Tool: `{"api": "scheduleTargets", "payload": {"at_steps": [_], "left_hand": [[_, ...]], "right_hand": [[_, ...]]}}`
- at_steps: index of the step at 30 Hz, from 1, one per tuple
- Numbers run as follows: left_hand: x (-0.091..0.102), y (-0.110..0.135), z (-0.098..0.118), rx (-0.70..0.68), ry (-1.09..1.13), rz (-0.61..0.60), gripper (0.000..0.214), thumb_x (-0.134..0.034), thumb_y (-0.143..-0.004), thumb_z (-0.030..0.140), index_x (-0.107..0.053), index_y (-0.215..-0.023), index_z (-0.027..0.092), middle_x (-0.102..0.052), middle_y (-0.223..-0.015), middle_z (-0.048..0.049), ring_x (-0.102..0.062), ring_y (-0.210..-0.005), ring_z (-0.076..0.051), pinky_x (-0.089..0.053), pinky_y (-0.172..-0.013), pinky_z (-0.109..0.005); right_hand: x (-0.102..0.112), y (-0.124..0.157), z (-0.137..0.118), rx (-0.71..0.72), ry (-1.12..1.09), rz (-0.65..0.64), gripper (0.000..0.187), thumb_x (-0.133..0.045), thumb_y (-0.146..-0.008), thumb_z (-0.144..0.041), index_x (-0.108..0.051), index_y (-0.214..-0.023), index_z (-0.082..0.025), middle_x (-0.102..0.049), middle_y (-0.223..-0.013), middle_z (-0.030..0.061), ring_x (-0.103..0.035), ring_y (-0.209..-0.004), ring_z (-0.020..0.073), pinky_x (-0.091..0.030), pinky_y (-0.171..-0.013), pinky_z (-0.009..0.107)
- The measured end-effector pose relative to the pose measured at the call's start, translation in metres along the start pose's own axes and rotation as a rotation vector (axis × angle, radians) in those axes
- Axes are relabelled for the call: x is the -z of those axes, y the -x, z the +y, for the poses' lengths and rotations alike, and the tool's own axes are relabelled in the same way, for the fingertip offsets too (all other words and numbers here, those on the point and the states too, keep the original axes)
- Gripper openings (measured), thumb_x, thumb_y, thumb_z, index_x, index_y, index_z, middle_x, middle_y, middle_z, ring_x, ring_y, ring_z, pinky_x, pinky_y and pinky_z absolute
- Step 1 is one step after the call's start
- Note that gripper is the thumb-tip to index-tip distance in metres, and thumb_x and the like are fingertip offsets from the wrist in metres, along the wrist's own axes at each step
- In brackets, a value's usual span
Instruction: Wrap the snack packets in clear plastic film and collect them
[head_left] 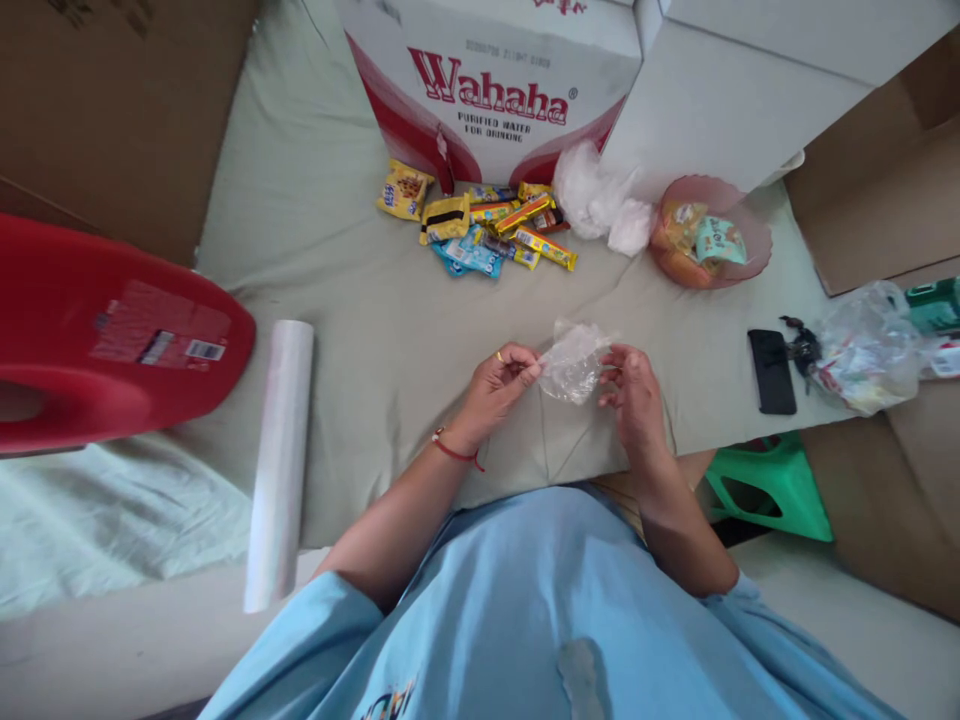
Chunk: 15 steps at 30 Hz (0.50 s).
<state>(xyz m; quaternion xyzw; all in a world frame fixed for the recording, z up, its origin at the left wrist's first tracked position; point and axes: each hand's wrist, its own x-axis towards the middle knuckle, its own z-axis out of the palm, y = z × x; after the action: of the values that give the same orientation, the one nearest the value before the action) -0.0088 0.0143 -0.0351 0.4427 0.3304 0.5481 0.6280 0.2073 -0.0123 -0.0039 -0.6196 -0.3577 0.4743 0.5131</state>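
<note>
Head: left hand [496, 388] pinches clear bag [574, 370].

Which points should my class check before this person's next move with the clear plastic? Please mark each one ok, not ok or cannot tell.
1. Left hand grips the clear plastic: ok, it pinches the left end.
2. Right hand grips it too: cannot tell, it is at the right edge, but contact is unclear.
3. Plastic smoothed flat: not ok, it looks crumpled.
4. Snack packets in view: ok, they lie in a loose heap before the Wahaha box.
5. Roll clear of both hands: ok, it lies apart, off to the left.
</note>
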Motion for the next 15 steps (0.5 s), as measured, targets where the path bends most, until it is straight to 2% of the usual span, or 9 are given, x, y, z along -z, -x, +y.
{"api": "scheduleTargets", "payload": {"at_steps": [2,5,7,9,11,13,15], "left_hand": [[-0.001,0.001,0.000,-0.008,-0.033,-0.018,0.028,-0.084,-0.088,0.045,-0.071,-0.086,0.021,-0.071,-0.097,-0.0036,-0.063,-0.092,-0.015,-0.049,-0.087,-0.028],[0.002,-0.001,-0.004,0.027,0.000,0.071,0.027,-0.083,-0.087,0.043,-0.068,-0.084,0.020,-0.070,-0.096,-0.0033,-0.062,-0.090,-0.015,-0.049,-0.086,-0.028],[0.005,-0.002,-0.008,0.057,0.037,0.184,0.026,-0.083,-0.084,0.038,-0.064,-0.081,0.020,-0.068,-0.093,-0.0020,-0.061,-0.086,-0.014,-0.049,-0.084,-0.028],[0.008,-0.003,-0.010,0.064,0.039,0.254,0.026,-0.085,-0.078,0.032,-0.061,-0.084,0.021,-0.067,-0.098,-0.0019,-0.061,-0.087,-0.014,-0.049,-0.084,-0.028],[0.010,-0.002,-0.010,0.034,0.025,0.249,0.030,-0.084,-0.077,0.034,-0.062,-0.094,0.023,-0.067,-0.111,-0.0040,-0.063,-0.095,-0.017,-0.050,-0.085,-0.029],[0.010,-0.001,-0.008,-0.046,-0.012,0.214,0.042,-0.080,-0.081,0.048,-0.062,-0.113,0.027,-0.065,-0.126,-0.0074,-0.064,-0.110,-0.021,-0.051,-0.091,-0.033],[0.010,0.000,-0.006,-0.143,-0.109,0.158,0.064,-0.075,-0.084,0.064,-0.055,-0.135,0.031,-0.061,-0.140,-0.0104,-0.060,-0.128,-0.026,-0.048,-0.104,-0.040]], "right_hand": [[-0.012,0.003,0.000,-0.054,-0.024,-0.084,0.063,-0.076,-0.082,-0.068,-0.058,-0.129,-0.029,-0.068,-0.110,0.0044,-0.064,-0.083,0.0166,-0.050,-0.052,0.023],[-0.019,0.000,0.003,-0.062,-0.038,-0.105,0.070,-0.088,-0.073,-0.048,-0.054,-0.132,-0.030,-0.064,-0.092,-0.0017,-0.060,-0.077,0.0150,-0.050,-0.056,0.022],[-0.017,-0.002,0.006,-0.021,-0.031,-0.077,0.061,-0.086,-0.074,-0.042,-0.058,-0.127,-0.029,-0.061,-0.086,-0.0038,-0.057,-0.074,0.0131,-0.048,-0.056,0.022],[-0.012,-0.002,0.007,0.023,0.005,-0.070,0.044,-0.082,-0.078,-0.042,-0.064,-0.115,-0.027,-0.062,-0.088,-0.0028,-0.055,-0.071,0.0118,-0.047,-0.057,0.022],[-0.008,0.000,0.006,0.067,0.065,-0.094,0.029,-0.079,-0.082,-0.042,-0.068,-0.102,-0.024,-0.064,-0.090,-0.0012,-0.053,-0.069,0.0111,-0.048,-0.060,0.024],[-0.004,0.005,0.004,0.110,0.141,-0.147,0.021,-0.076,-0.086,-0.041,-0.070,-0.097,-0.024,-0.066,-0.089,-0.0005,-0.052,-0.068,0.0113,-0.047,-0.061,0.026],[-0.003,0.011,0.001,0.162,0.227,-0.222,0.017,-0.073,-0.090,-0.040,-0.072,-0.097,-0.024,-0.066,-0.086,-0.0005,-0.054,-0.069,0.0123,-0.045,-0.063,0.027]]}}
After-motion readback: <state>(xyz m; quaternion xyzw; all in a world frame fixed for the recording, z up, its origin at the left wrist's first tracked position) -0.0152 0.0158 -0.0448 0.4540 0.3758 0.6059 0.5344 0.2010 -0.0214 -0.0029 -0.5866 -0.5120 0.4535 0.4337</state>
